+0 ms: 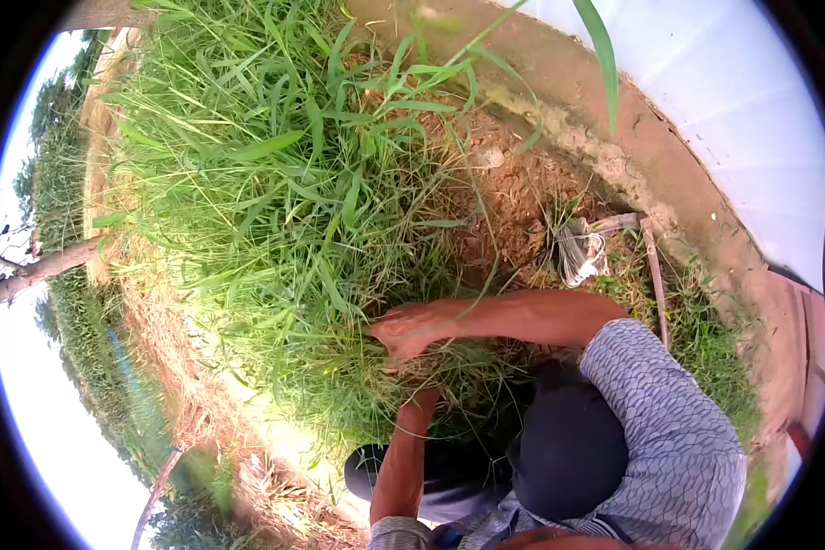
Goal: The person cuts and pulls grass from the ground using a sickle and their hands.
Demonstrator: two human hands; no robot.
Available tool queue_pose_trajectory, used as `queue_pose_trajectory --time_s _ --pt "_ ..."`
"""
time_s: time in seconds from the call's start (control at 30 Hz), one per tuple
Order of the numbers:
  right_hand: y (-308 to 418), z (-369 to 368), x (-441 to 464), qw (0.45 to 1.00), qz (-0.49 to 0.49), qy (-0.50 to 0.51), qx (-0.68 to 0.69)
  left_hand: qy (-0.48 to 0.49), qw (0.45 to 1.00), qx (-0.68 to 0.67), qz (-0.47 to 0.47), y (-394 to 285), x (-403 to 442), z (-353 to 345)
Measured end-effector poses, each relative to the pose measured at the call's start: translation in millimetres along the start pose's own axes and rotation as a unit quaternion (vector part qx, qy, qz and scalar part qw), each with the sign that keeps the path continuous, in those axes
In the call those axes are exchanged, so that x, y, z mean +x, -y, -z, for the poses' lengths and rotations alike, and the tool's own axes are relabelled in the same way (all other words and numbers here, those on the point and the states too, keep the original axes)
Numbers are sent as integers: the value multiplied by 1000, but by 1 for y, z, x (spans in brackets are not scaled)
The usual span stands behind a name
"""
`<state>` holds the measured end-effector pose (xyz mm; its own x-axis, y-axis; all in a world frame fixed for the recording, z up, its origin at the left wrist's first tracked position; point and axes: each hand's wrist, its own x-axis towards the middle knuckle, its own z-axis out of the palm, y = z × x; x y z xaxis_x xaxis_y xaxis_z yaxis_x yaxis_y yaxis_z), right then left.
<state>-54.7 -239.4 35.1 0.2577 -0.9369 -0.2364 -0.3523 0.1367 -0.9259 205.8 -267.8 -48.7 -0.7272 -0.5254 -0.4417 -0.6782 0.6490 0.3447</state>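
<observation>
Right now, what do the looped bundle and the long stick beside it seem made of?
The looped bundle looks like wire or plastic cord: thin, pale, slightly shiny strands. The long stick seems bare wood, dull brown and uneven.

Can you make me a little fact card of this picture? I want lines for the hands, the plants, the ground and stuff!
Plants: tall, leafy green grass
Right hand: in the grass, palm hidden
Left hand: too covered by grass to make out; the bare left forearm shows
Sleeve: grey, patterned cloth
Ground: reddish-brown soil beside the grass
On the ground: a pale, looped bundle of thin strands, material unclear; a thin brown stick
</observation>
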Motion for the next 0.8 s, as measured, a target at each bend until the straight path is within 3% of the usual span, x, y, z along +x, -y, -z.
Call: queue_pose_trajectory --time_s 0.07,0.1,0.13,0.17,0.2,0.3,0.37,0.47,0.57,0.63,0.77,0.8 --pt "-16 49 -56 995 8 -23 97 -6 1000 0 -4 -3 0 -2" --pt "-19 76 -83 985 -88 -18 145 -7 1000 -1 -5 -3 0 0" --pt "-31 85 -93 976 -181 -72 96 -10 1000 2 -4 -3 2 1" --pt "-77 72 -99 955 -95 -266 -88 -13 1000 3 -4 -1 6 1" --pt "-109 71 -103 916 -91 -361 -151 -14 1000 4 -6 0 8 2" --pt "-192 78 -66 857 -73 -495 -123 -19 1000 13 -8 -1 14 4" --pt "-238 82 -15 824 33 -565 -31 -19 1000 17 -8 -6 16 9" --pt "-274 80 66 703 315 -615 168 -18 1000 19 -12 -7 20 11" --pt "-251 87 90 806 214 -546 79 -20 999 19 -17 -10 24 14" --pt "-246 93 79 866 184 -462 -53 -20 1000 15 -18 -9 23 12" --pt "-183 120 24 873 39 -402 -274 -21 999 14 -25 -13 27 13" --pt "-171 131 21 898 -13 -383 -216 -23 999 17 -26 -15 28 15"
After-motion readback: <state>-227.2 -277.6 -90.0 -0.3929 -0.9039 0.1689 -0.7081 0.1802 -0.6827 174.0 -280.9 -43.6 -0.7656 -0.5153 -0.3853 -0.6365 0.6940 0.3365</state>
